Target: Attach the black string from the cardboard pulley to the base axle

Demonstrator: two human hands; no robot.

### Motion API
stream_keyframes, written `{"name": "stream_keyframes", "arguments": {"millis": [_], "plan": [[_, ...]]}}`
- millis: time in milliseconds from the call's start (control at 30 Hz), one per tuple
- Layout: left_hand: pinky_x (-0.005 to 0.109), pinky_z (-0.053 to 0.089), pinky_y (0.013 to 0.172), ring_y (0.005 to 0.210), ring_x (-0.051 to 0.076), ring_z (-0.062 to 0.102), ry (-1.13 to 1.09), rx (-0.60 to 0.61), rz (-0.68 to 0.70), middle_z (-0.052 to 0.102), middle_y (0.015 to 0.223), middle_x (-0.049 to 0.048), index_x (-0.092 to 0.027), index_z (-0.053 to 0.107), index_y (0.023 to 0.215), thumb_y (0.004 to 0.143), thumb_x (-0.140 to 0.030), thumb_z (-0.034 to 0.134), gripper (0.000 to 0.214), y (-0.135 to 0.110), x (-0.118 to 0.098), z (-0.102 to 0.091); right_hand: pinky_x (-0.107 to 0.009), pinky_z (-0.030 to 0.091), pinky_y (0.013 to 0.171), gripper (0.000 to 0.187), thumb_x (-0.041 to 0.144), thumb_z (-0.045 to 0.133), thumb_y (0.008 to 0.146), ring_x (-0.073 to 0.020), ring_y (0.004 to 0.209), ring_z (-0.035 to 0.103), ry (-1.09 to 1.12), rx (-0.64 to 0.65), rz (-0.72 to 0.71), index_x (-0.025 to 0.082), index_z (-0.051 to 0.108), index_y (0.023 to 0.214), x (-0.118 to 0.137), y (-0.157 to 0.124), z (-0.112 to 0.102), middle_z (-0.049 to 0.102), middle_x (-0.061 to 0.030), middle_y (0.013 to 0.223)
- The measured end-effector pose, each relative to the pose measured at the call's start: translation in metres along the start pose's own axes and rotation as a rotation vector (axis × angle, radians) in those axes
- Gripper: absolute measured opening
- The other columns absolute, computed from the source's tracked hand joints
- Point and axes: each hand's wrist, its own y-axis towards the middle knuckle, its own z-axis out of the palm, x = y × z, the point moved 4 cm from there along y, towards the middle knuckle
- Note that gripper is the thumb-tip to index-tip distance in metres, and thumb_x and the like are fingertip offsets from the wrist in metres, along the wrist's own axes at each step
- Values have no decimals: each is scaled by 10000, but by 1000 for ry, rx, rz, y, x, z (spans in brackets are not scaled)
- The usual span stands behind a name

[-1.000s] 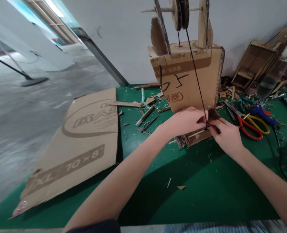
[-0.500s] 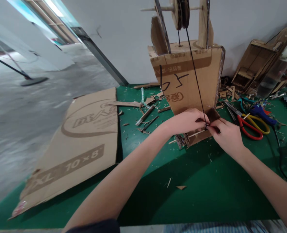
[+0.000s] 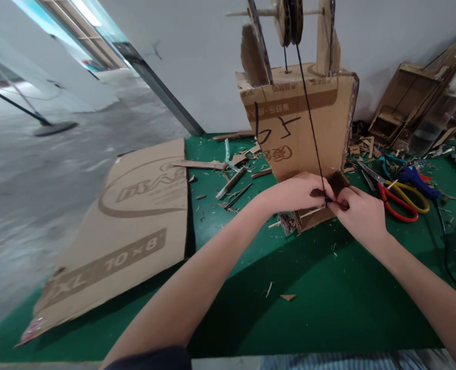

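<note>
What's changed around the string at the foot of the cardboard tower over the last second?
Very little: the right hand has edged slightly toward the left hand, fingertips closing on the thin black string by the thin wooden stick. Both hands keep their pinch; the tall brown cardboard tower, red-and-yellow scissors and flat cardboard sheet stayed put.

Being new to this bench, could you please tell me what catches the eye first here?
The tall cardboard tower stands mid-scene, a black string running down its front from a spool on top. At its foot, the left hand and right hand pinch that string together. Red-and-yellow scissors lie on the green table right of them.
</note>
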Motion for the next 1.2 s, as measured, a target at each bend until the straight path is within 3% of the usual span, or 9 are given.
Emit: {"name": "stream_keyframes", "arguments": {"millis": [167, 367, 533, 667, 767, 967, 1067, 1200], "plan": [[250, 470, 771, 797, 143, 635, 102, -59, -47, 712, 886, 17, -171, 707, 858, 774, -124, 499, 229, 1, 1, 3, -262, 217, 492, 163, 338, 578, 835, -138, 636, 597, 3, -5, -55, 210, 624, 746, -1, 0, 2, 673, 5, 770], [300, 466, 814, 904, 186, 619, 289, -51, -142, 690, 1001, 48, -186, 678, 910, 836, -219, 448, 244, -5, -1, 2, -266, 286, 528, 205, 346, 537, 917, -142, 711, 632, 68, 22, -163, 223, 667, 818, -3, -1, 3, 708, 9, 822], [290, 459, 692, 830, 191, 613, 445, -22, -239, 669, 974, 64, -175, 646, 894, 836, -217, 422, 235, -9, -9, -1, -264, 289, 527, 202, 340, 524, 926, -142, 718, 624, 64, 1, -205, 227, 666, 837, -2, -2, 1, 702, 12, 822], [294, 435, 648, 798, 202, 604, 554, -102, -271, 657, 925, 88, -150, 613, 842, 828, -205, 417, 203, -12, -13, -9, -259, 289, 524, 212, 338, 512, 931, -142, 725, 620, 65, 10, -210, 222, 664, 842, -1, -2, 0, 701, 3, 843], [285, 420, 631, 777, 192, 594, 431, -152, -286, 650, 852, 71, -161, 593, 789, 797, -215, 454, 149, -14, -14, -16, -260, 276, 515, 220, 332, 498, 933, -141, 720, 614, 52, 26, -206, 215, 654, 832, 0, -2, 0, 693, -3, 839], [227, 376, 503, 552, 105, 528, -103, -136, -394, 589, 651, -9, -182, 552, 755, 722, -234, 526, 66, -9, 1, -12, -264, 280, 520, 201, 313, 500, 917, -137, 724, 611, 42, 34, -198, 208, 643, 824, 1, -3, -2, 681, -7, 838], [227, 381, 508, 602, 113, 540, -93, -165, -411, 613, 717, 5, -185, 545, 760, 701, -241, 554, 83, -8, 5, -9, -268, 283, 523, 204, 313, 498, 912, -134, 712, 603, 27, 40, -196, 203, 635, 807, 2, -3, -1, 673, -9, 828], [266, 422, 617, 720, 157, 577, 186, -149, -333, 650, 815, 34, -185, 600, 875, 737, -189, 475, 186, -13, -7, -11, -270, 275, 518, 205, 309, 492, 910, -137, 720, 602, 8, 51, -194, 201, 621, 794, 2, -3, -1, 660, -9, 807]]}}
